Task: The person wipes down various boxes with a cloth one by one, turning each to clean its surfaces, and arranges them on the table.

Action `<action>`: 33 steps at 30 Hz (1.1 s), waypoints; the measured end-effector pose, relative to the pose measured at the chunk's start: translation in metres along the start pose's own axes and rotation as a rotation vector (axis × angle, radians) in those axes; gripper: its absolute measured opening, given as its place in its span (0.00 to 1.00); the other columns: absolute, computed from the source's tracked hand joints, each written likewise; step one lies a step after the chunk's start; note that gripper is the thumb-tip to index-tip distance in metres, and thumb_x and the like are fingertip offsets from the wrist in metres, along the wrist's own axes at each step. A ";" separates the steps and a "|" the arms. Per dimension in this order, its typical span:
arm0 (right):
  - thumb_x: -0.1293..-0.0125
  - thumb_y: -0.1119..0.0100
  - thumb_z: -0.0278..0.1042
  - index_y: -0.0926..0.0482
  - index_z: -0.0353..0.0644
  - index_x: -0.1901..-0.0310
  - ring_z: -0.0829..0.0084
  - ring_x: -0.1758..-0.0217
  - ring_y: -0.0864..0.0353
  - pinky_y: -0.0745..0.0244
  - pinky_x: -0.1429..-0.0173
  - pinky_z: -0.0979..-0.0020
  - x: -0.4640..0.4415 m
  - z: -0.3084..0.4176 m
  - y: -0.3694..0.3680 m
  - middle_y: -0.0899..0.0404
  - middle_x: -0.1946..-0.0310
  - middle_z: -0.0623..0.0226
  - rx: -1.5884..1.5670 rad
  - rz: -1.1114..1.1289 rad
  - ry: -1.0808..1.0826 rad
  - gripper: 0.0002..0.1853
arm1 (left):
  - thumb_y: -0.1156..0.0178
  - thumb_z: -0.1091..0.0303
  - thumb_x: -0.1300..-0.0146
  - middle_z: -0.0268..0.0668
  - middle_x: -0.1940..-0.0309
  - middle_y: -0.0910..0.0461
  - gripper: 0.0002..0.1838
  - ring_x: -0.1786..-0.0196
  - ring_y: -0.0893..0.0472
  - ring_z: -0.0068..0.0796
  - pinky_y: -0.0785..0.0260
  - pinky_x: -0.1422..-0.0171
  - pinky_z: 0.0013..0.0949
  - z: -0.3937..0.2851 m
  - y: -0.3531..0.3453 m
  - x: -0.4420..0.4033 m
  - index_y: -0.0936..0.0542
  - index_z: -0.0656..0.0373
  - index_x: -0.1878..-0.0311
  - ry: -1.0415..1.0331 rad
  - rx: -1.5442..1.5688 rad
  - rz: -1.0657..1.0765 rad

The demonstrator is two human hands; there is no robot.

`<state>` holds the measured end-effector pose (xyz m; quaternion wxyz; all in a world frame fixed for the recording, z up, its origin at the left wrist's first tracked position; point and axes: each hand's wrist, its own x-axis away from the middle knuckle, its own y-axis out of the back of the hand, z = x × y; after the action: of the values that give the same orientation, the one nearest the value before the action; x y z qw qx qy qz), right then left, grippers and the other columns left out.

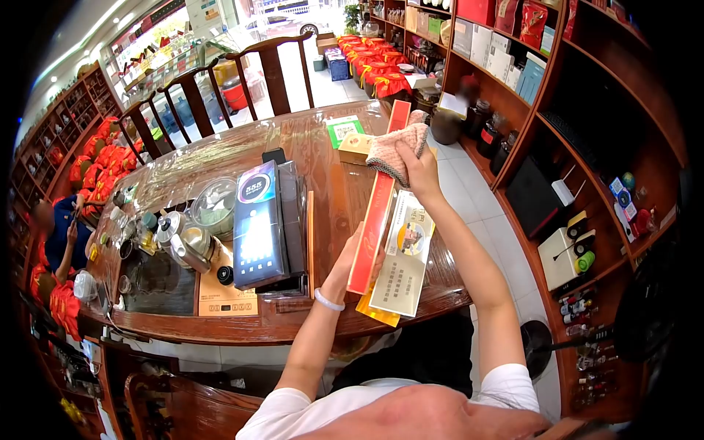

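Observation:
A long, narrow red box (pixel 376 220) is tilted up above the table's right end. My left hand (pixel 353 253) grips it near its lower end, with a pale bracelet on the wrist. A pink cloth with a grey edge (pixel 396 149) lies over the upper part of the box. Closed around that cloth, my right hand (pixel 419 167) presses it against the box; its fingertips are partly hidden. Beneath the red box is a flat beige packet with a printed picture (pixel 403 257), and a yellow-orange piece (pixel 375 317) sticks out under it.
On the wooden table (pixel 242 323) stand a dark box marked 555 (pixel 257 220), a metal kettle (pixel 172 227) and a glass bowl (pixel 214 202). A green card (pixel 343 130) lies beyond. Chairs (pixel 275 73) line the far side; shelves (pixel 543 242) rise at right. Another person (pixel 62 235) is at left.

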<state>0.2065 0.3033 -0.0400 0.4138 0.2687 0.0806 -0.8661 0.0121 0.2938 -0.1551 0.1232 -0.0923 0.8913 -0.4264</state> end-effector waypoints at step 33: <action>0.43 0.42 0.53 0.30 0.36 0.43 0.50 0.31 0.47 0.50 0.30 0.58 -0.016 -0.003 -0.018 0.40 0.37 0.44 0.831 0.171 0.414 0.32 | 0.37 0.76 0.45 0.39 0.55 0.23 0.25 0.56 0.22 0.23 0.28 0.50 0.26 -0.007 -0.034 -0.006 0.32 0.69 0.44 -0.464 -0.515 -0.437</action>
<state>0.2017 0.3266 -0.0353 0.3162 0.5842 -0.2143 -0.7161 0.0175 0.2799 -0.1237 0.2004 -0.4011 0.8769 -0.1733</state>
